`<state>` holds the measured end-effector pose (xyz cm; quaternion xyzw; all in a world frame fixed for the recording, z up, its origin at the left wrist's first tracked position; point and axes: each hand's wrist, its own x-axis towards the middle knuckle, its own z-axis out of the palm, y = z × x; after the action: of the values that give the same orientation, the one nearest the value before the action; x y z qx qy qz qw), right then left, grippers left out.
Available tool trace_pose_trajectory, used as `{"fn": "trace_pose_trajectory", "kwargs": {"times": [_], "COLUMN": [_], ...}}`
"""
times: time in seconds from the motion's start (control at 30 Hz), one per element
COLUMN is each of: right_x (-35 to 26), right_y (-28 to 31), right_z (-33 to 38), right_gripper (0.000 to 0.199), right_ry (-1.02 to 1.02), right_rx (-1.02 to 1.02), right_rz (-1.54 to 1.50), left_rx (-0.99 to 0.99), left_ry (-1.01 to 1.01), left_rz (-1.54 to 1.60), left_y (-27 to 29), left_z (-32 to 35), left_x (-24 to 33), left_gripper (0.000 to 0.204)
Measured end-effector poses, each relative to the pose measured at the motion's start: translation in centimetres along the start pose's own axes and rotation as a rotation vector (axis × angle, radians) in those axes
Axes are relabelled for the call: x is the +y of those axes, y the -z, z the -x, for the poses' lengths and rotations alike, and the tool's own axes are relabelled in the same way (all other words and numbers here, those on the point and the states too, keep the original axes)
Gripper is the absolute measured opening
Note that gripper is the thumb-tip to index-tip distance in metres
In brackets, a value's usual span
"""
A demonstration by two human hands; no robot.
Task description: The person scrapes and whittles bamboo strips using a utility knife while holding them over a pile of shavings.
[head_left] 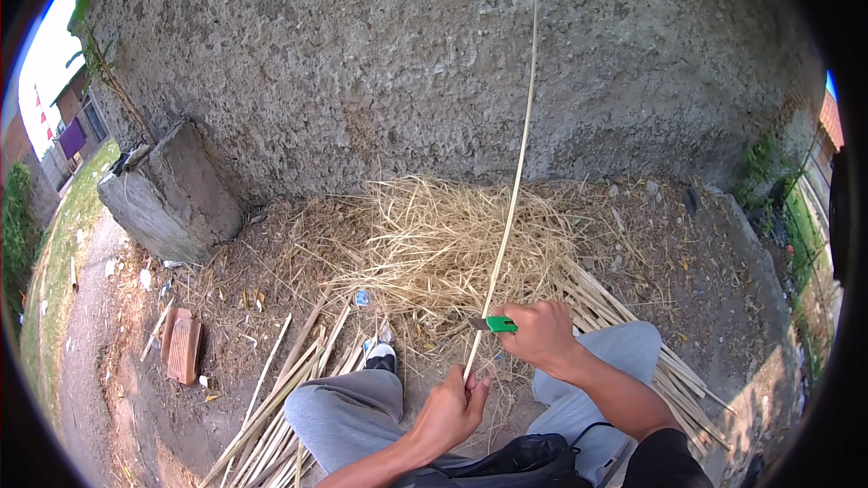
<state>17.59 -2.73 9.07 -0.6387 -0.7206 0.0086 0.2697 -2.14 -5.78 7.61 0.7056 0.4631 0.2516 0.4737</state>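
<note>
A long, thin, pale strip [517, 183], which looks like split bamboo, rises from my lap toward the wall and bends slightly. My left hand [450, 411] grips it near its lower end, thumb and fingers closed round it. Just above, my right hand [542, 336] is wrapped round a green utility knife [502, 323]. The knife's dark blade lies across the strip, touching it or very close to it. Beyond my hands is a heap of pale shavings [443, 235] on the ground.
Bundles of bamboo strips lie by my left leg [271, 425] and by my right leg [674, 380]. A reddish brick [183, 348] rests on the ground at left, with a concrete block [176, 194] behind it. A rough grey wall [380, 63] stands ahead.
</note>
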Motion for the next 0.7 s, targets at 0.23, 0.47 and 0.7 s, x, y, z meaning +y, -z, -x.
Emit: {"fn": "trace_pose_trajectory", "kwargs": {"times": [0.23, 0.47, 0.7], "right_x": [3.0, 5.6, 4.1], "right_y": [-2.7, -5.7, -4.1], "right_z": [3.9, 4.5, 1.8], "right_gripper": [0.012, 0.015, 0.016], "right_ry": [0.018, -0.047, 0.034], "right_rx": [-0.066, -0.35, -0.459], "right_rz": [-0.04, -0.022, 0.015], "left_rx": [-0.128, -0.194, -0.164], "left_ry": [0.036, 0.153, 0.195], "left_rz": [-0.032, -0.058, -0.039], "left_y": [-0.8, -2.0, -3.2], "left_z": [1.2, -0.2, -0.9], "left_x": [-2.1, -4.5, -4.9], "left_gripper": [0.032, 0.036, 0.034]}}
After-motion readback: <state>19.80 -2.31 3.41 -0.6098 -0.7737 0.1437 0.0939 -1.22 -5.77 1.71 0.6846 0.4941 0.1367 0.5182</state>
